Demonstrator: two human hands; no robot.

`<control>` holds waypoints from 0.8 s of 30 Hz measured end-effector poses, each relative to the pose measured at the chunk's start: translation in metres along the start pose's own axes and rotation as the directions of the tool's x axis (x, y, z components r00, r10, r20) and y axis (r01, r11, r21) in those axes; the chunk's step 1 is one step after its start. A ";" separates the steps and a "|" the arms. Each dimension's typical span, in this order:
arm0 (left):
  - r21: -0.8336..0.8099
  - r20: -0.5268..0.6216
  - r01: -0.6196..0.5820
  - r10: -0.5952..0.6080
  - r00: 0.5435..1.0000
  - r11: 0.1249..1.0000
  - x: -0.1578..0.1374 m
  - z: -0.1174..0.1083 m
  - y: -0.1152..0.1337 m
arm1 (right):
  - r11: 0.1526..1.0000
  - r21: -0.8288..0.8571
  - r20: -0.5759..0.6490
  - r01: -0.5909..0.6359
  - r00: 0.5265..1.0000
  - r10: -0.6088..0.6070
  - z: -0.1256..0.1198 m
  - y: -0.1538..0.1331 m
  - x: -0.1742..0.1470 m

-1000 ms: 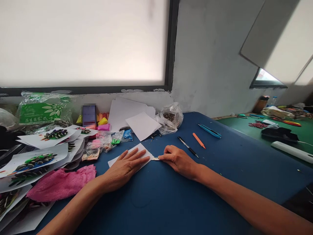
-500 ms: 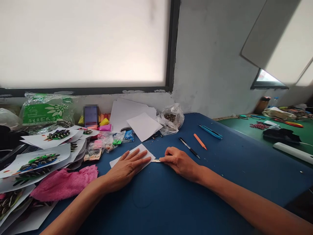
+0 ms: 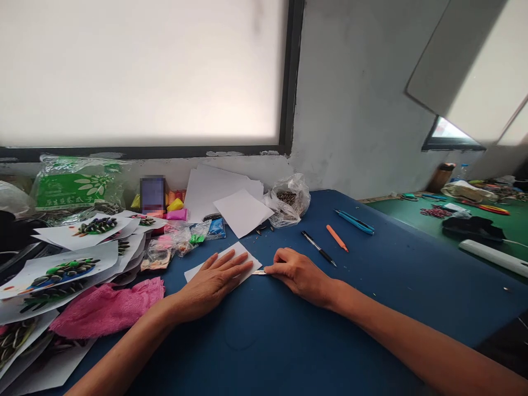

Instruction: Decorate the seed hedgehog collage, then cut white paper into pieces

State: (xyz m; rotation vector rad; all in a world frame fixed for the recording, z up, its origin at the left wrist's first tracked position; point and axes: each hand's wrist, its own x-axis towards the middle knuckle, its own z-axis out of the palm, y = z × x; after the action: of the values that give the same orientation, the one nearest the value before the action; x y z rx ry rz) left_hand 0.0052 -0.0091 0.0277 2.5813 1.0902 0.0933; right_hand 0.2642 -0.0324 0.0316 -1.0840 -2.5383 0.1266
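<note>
My left hand (image 3: 216, 281) lies flat, fingers spread, over a small sheet of white paper (image 3: 194, 273) on the blue table and presses it down. Much of the paper is hidden beneath the palm and fingers. Just to the right, my right hand (image 3: 300, 276) is closed in a pinch on a thin, flat, pale strip (image 3: 258, 272). The strip's tip meets the paper's right corner; whether it goes under or into the paper I cannot tell. Its exact kind is too small to make out.
A black pen (image 3: 318, 248), an orange marker (image 3: 337, 238) and a blue tool (image 3: 355, 221) lie right of my hands. Behind stand white sheets (image 3: 243, 212) and a plastic bag of seeds (image 3: 287, 201). Leftward are a pink cloth (image 3: 109, 309) and seed-decorated papers (image 3: 111, 261).
My right hand has shifted slightly left toward the paper, and less of the pale strip shows between them. My left hand stays nearly in place on the sheet.
</note>
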 end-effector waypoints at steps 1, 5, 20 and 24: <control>-0.018 0.003 0.003 -0.003 1.000 1.000 0.000 -0.001 0.000 | 1.000 -0.001 0.001 0.000 1.000 0.000 0.000 0.000 0.000; -0.090 -0.009 -0.007 0.006 1.000 0.996 -0.003 -0.003 -0.002 | 1.000 0.003 0.011 0.000 1.000 0.000 0.001 -0.001 0.001; -0.086 0.029 -0.046 0.048 0.998 0.995 -0.003 -0.007 -0.006 | 1.000 -0.001 0.024 -0.007 1.000 0.007 0.001 -0.006 0.002; -0.079 0.019 -0.052 0.054 0.998 0.996 -0.002 -0.006 -0.008 | 1.000 -0.009 0.019 0.008 1.000 -0.008 0.001 -0.007 0.003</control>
State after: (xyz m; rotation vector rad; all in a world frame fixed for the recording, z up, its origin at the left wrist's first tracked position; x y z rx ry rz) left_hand -0.0028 -0.0041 0.0305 2.5358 0.9911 0.1181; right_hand 0.2569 -0.0351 0.0329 -1.0810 -2.5617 0.1236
